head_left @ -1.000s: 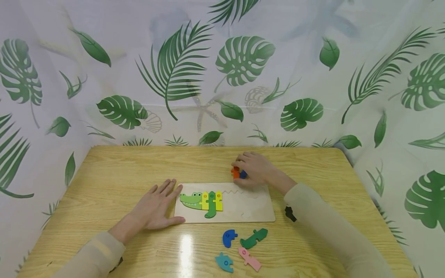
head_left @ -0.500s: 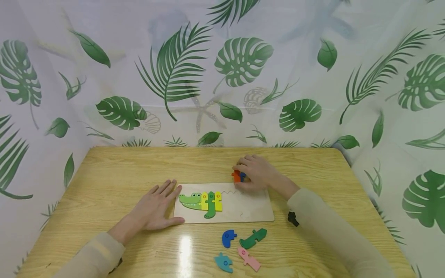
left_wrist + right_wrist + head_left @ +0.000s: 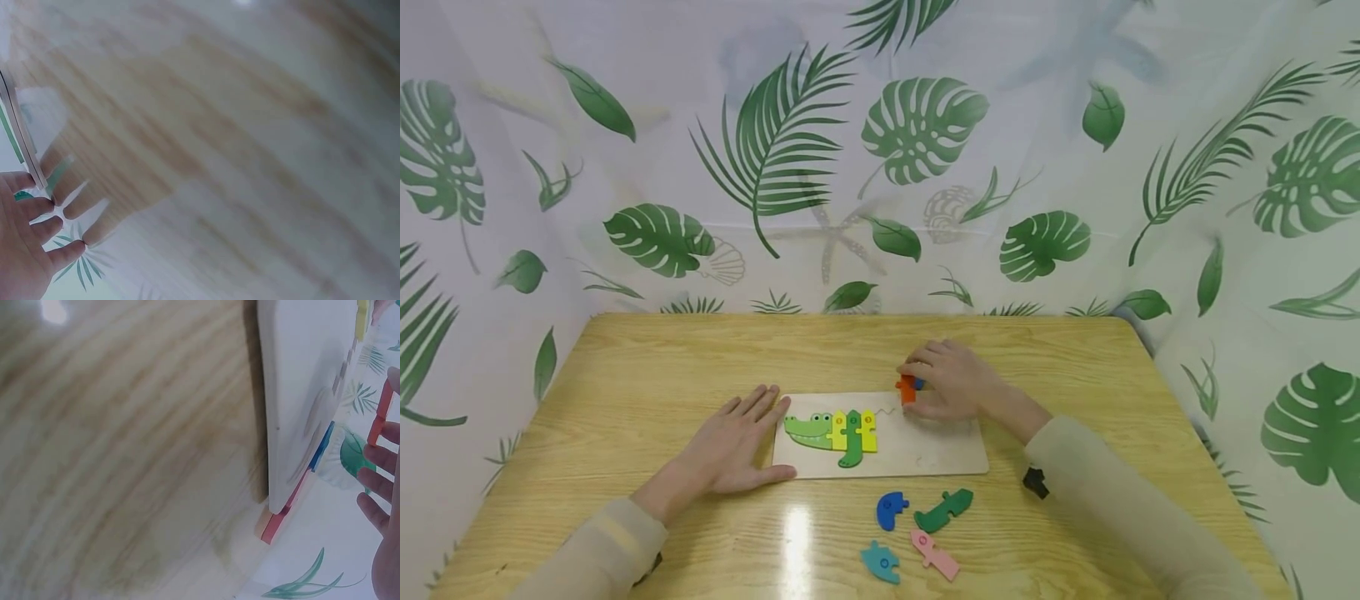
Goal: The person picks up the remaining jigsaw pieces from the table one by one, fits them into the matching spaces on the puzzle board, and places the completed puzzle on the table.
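Note:
A wooden puzzle board (image 3: 932,454) bears a green crocodile head (image 3: 808,433), a yellow piece (image 3: 839,437), a green leg piece (image 3: 852,450) and another yellow piece (image 3: 869,440) joined in a row. My left hand (image 3: 733,450) rests spread at the board's left edge, fingers straight. With thumb and fingers my right hand (image 3: 955,383) pinches an orange puzzle piece (image 3: 907,391), over the board's back edge. In the right wrist view that orange piece (image 3: 381,412) is clear of the board. Behind the board there lie a blue piece (image 3: 322,447) and a red piece (image 3: 281,522).
In front of the board lie a blue piece (image 3: 891,510), a dark green leg piece (image 3: 946,510), a pink piece (image 3: 936,557) and a light blue piece (image 3: 881,563). A leaf-print cloth (image 3: 880,167) hangs behind the wooden table (image 3: 700,350).
My right hand has moved slightly toward the board's back edge with the orange piece. Less of the blue piece behind it shows. The left hand stays put.

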The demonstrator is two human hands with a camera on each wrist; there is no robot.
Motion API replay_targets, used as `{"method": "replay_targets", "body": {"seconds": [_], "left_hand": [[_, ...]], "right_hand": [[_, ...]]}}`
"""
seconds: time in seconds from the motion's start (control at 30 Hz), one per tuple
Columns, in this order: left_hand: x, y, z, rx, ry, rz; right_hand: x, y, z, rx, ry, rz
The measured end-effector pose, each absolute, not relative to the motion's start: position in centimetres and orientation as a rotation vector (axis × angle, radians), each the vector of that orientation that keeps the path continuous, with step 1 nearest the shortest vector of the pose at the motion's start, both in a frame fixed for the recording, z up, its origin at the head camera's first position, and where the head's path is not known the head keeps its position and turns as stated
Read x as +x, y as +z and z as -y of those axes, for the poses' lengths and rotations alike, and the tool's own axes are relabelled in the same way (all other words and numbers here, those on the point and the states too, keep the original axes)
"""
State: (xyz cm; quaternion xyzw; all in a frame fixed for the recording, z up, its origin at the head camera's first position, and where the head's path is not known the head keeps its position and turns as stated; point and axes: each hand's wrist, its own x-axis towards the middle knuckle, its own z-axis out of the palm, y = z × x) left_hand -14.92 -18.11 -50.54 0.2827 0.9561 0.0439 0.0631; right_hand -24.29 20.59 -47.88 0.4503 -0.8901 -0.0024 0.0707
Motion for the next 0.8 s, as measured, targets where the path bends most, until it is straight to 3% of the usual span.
{"method": "replay_targets", "body": {"seconds": [0.8], "left_hand": [[-15.1,-50.5,18.0,0.848,0.133,-2.889]], "right_hand": [[-21.0,-47.3,-19.7,1.385,0.081,2.545]]}}
